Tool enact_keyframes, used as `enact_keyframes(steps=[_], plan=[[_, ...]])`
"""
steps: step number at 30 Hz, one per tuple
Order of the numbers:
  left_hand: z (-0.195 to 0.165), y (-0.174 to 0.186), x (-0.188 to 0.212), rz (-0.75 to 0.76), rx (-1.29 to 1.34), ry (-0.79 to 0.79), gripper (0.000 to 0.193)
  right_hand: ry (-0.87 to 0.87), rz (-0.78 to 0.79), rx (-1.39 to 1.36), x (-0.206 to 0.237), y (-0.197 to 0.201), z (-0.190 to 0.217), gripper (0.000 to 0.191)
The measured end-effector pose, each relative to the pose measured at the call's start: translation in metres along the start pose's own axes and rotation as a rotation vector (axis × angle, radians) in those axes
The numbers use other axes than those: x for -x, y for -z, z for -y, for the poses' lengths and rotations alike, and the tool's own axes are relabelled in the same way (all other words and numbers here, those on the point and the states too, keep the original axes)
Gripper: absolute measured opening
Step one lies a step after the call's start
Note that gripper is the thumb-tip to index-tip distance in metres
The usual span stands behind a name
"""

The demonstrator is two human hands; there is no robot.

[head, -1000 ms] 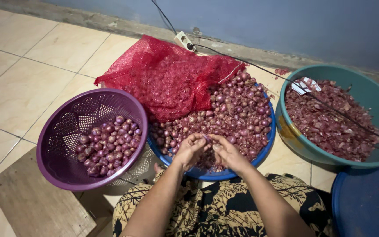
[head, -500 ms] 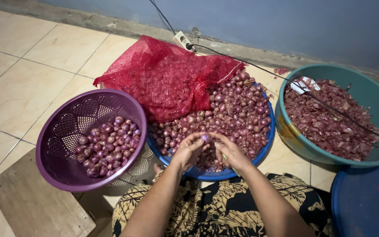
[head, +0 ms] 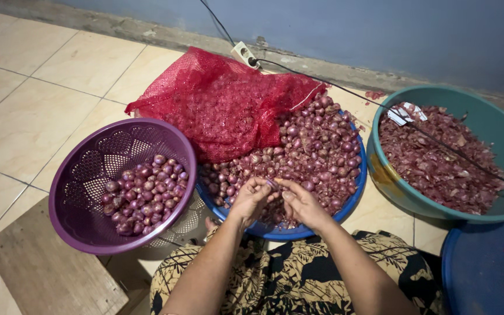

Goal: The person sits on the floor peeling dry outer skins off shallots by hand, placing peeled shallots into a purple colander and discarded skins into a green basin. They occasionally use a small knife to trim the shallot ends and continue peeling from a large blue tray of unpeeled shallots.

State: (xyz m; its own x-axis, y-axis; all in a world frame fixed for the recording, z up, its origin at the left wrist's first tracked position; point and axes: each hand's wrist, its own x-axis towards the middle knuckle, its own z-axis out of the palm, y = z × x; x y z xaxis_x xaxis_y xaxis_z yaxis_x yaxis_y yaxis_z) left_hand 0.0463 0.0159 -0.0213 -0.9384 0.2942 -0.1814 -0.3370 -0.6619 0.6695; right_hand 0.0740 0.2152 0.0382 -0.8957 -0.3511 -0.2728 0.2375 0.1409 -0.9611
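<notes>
A green tub (head: pixel 500 131) is collecting skins beside the blue basin (head: pixel 354 195) of unpeeled shallots; a purple basket (head: pixel 83 175) is receiving peeled ones. The left hand (head: pixel 251 199) and right hand (head: pixel 302 202) are pinching one shallot (head: pixel 272 184) together over the basin.

A round blue plastic basin (head: pixel 354 195) heaped with small red shallots (head: pixel 316 154) sits centre, a red mesh sack (head: pixel 223 102) draped over its far-left part, a purple perforated plastic basket (head: pixel 97 169) just left, a teal plastic tub (head: pixel 491 125) of shallot peelings (head: pixel 433 163) right, both hands (head: pixel 278 201) meeting above the basin's near edge.
</notes>
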Motion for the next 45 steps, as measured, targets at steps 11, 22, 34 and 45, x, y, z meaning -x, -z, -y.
enact_keyframes(steps=[11,22,34,45], plan=[[-0.006,-0.007,0.004,0.016,-0.028,0.007,0.024,-0.142,-0.076,-0.08,-0.006,0.014,-0.009,0.047],[-0.007,-0.009,0.003,-0.024,-0.137,0.032,0.023,-0.175,-0.177,0.195,-0.005,0.011,0.012,0.047],[-0.021,-0.003,0.012,-0.036,-0.432,-0.163,0.013,-0.262,-0.167,0.186,-0.009,-0.001,-0.001,0.044],[-0.161,-0.02,0.091,-0.827,-1.821,-0.84,0.049,-0.103,-0.183,0.074,-0.019,0.011,-0.032,0.043]])
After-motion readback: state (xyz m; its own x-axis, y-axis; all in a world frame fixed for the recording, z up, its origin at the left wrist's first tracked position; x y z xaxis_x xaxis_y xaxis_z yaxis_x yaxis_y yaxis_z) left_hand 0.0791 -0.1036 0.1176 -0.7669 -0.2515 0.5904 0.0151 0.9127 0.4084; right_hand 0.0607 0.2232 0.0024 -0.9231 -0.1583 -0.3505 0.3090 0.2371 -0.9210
